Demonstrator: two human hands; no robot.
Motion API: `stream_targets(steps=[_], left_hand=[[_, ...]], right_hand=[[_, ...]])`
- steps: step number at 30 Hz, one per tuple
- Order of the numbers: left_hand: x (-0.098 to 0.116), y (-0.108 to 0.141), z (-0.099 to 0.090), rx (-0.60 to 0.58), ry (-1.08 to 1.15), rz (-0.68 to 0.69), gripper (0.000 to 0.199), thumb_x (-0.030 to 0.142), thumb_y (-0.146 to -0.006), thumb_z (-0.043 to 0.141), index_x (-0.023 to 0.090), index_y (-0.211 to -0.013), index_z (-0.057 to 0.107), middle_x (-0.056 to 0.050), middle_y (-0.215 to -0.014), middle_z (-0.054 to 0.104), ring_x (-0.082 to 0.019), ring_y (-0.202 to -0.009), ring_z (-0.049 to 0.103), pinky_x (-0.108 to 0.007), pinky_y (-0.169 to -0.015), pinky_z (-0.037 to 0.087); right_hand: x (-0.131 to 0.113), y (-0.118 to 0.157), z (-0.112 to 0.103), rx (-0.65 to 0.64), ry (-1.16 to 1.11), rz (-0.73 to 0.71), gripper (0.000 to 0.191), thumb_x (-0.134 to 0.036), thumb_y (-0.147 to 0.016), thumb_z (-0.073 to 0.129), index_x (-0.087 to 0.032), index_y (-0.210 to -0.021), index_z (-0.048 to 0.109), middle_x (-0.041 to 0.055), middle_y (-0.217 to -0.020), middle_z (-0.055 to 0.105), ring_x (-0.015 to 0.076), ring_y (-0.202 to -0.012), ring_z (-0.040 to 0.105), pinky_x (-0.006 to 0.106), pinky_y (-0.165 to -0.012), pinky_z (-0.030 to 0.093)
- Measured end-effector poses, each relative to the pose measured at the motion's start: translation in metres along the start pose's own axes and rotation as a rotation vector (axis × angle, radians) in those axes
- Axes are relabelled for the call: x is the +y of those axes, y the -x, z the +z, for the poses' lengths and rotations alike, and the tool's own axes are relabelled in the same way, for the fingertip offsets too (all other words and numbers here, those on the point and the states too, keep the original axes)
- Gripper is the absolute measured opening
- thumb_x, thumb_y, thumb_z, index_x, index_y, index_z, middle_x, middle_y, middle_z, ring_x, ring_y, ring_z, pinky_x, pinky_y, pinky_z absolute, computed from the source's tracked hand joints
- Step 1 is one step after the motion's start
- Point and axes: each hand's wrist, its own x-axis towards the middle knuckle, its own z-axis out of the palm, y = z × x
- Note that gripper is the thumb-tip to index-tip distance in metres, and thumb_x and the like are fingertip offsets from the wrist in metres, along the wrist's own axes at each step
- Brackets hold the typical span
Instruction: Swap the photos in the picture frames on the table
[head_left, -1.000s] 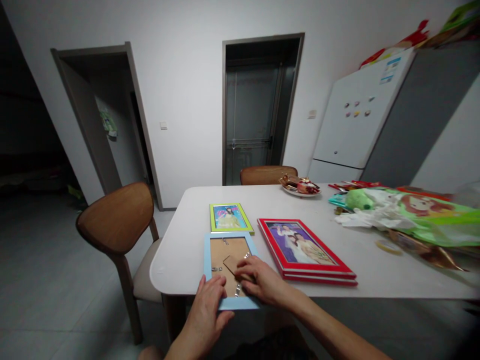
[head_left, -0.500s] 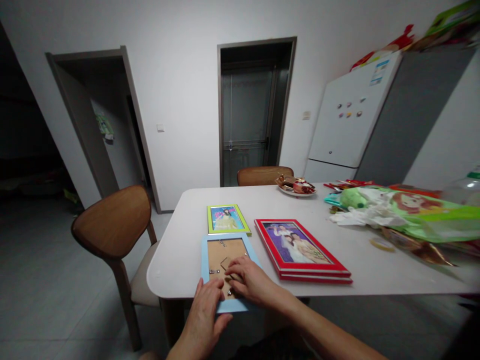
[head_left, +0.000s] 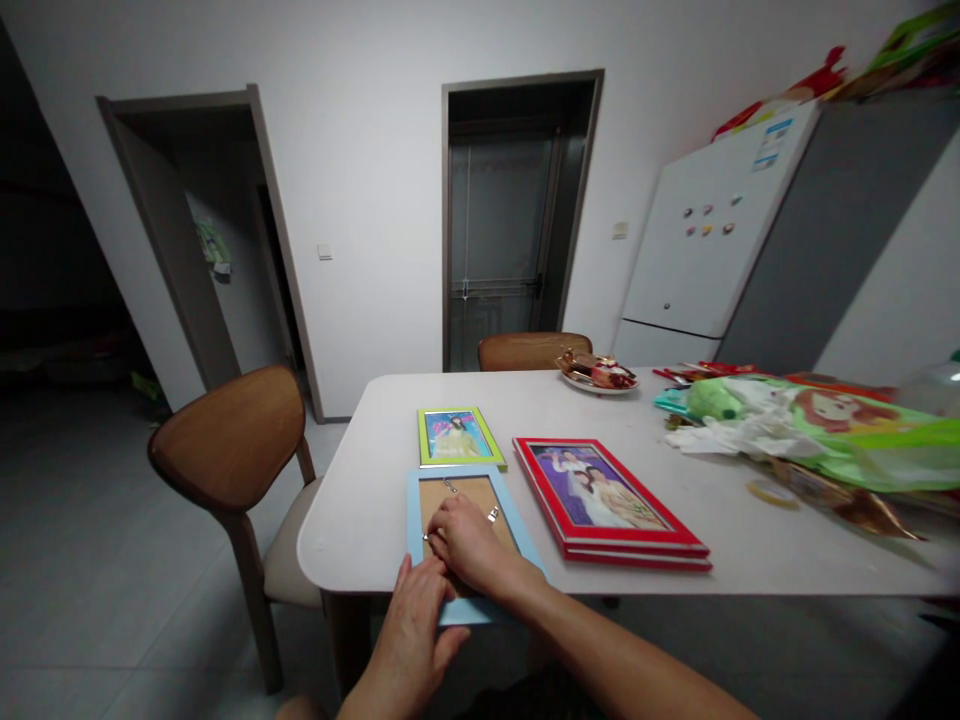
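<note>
A light-blue frame (head_left: 414,510) lies back side up at the table's near edge, its brown backing board (head_left: 474,492) and metal clips showing. My left hand (head_left: 417,615) grips the frame's lower left corner, thumb at the near edge and fingers on top. Over the backing board, my right hand (head_left: 463,540) has its fingers bent together at the left clip; whatever they pinch is hidden. Behind the blue frame lies a green frame (head_left: 456,438) with a picture facing up. Two stacked red frames (head_left: 611,500) rest to the right.
On the white table (head_left: 352,480) stand a plate of food (head_left: 600,375) at the back and a heap of green bags (head_left: 847,430) at the right, with a tape roll (head_left: 772,493) nearby. Wooden chairs (head_left: 232,440) are at the left and behind.
My right hand has moved left and slightly up over the backing board, from its right part to the left clip, uncovering the right clip. My left hand has stayed at the corner.
</note>
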Motion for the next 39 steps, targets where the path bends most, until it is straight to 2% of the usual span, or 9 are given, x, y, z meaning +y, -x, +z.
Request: stream_targets(steps=[3,7,11,16,26,29,33,36,39], left_hand=[[-0.001,0.0,0.001,0.001,0.005,-0.002,0.026,0.009,-0.064,0.054,0.019,-0.086,0.047,-0.01,-0.109,0.054,-0.023,-0.109,0.045,-0.055,-0.098,0.019],[-0.001,0.001,0.001,-0.01,-0.006,-0.005,0.03,0.009,-0.062,0.055,0.018,-0.09,0.046,-0.011,-0.111,0.054,-0.024,-0.11,0.045,-0.055,-0.098,0.019],[0.0,0.005,0.003,-0.036,0.011,0.021,0.024,0.013,-0.064,0.056,0.019,-0.085,0.047,-0.012,-0.114,0.052,-0.025,-0.111,0.044,-0.056,-0.097,0.021],[0.001,0.006,0.007,-0.03,0.034,0.047,0.032,0.012,-0.064,0.058,0.019,-0.093,0.046,-0.011,-0.113,0.052,-0.024,-0.112,0.043,-0.056,-0.098,0.021],[0.006,0.003,0.004,-0.055,0.029,0.009,0.038,0.009,-0.061,0.059,0.018,-0.095,0.045,-0.013,-0.113,0.052,-0.024,-0.112,0.043,-0.055,-0.099,0.018],[0.004,0.004,0.006,-0.043,0.026,0.02,0.037,0.009,-0.061,0.058,0.018,-0.095,0.046,-0.012,-0.114,0.051,-0.024,-0.112,0.042,-0.055,-0.099,0.019],[0.002,0.001,0.008,-0.04,0.016,0.012,0.035,0.009,-0.062,0.058,0.019,-0.093,0.046,-0.011,-0.115,0.051,-0.024,-0.113,0.042,-0.055,-0.099,0.019],[0.001,0.0,0.009,-0.032,0.007,0.002,0.03,0.01,-0.063,0.057,0.019,-0.09,0.046,-0.011,-0.115,0.051,-0.023,-0.112,0.042,-0.055,-0.099,0.018],[0.003,0.0,0.008,-0.029,0.002,-0.002,0.027,0.01,-0.064,0.056,0.019,-0.088,0.047,-0.011,-0.115,0.052,-0.023,-0.112,0.042,-0.054,-0.099,0.019]], right_hand=[[0.003,-0.004,0.009,0.05,0.04,0.056,0.019,-0.018,-0.071,0.048,-0.014,-0.07,0.066,0.0083,-0.076,0.061,0.0167,-0.079,0.051,0.024,-0.071,0.035],[0.011,-0.012,0.01,-0.001,0.007,0.077,0.018,-0.019,-0.069,0.05,-0.014,-0.073,0.066,0.0063,-0.074,0.063,0.0146,-0.072,0.053,0.022,-0.066,0.035],[0.028,-0.019,0.001,0.092,0.069,0.167,0.024,-0.023,-0.075,0.044,-0.015,-0.087,0.064,0.0077,-0.086,0.062,0.0153,-0.081,0.052,0.022,-0.071,0.034],[0.047,-0.026,0.001,0.113,0.146,0.276,0.027,-0.02,-0.078,0.039,-0.013,-0.078,0.065,0.0121,-0.085,0.059,0.0202,-0.084,0.05,0.028,-0.073,0.033],[0.046,-0.027,-0.002,0.061,0.134,0.157,0.025,-0.017,-0.076,0.042,-0.018,-0.086,0.064,0.0058,-0.089,0.061,0.0165,-0.086,0.049,0.023,-0.077,0.032],[0.045,-0.019,-0.006,0.064,0.116,0.139,0.026,-0.02,-0.076,0.043,-0.017,-0.091,0.063,0.0065,-0.091,0.06,0.0165,-0.087,0.049,0.023,-0.078,0.032],[0.043,0.008,-0.019,0.074,0.084,0.131,0.028,-0.029,-0.076,0.043,-0.016,-0.092,0.062,0.0079,-0.093,0.058,0.0172,-0.089,0.049,0.024,-0.077,0.033],[0.039,0.03,-0.03,0.019,0.092,0.151,0.03,-0.039,-0.071,0.049,-0.018,-0.088,0.062,0.0074,-0.087,0.057,0.018,-0.082,0.05,0.025,-0.071,0.035],[0.035,0.042,-0.035,-0.036,0.05,0.127,0.035,-0.037,-0.067,0.053,-0.02,-0.097,0.059,0.0062,-0.088,0.056,0.0171,-0.08,0.051,0.024,-0.069,0.036]])
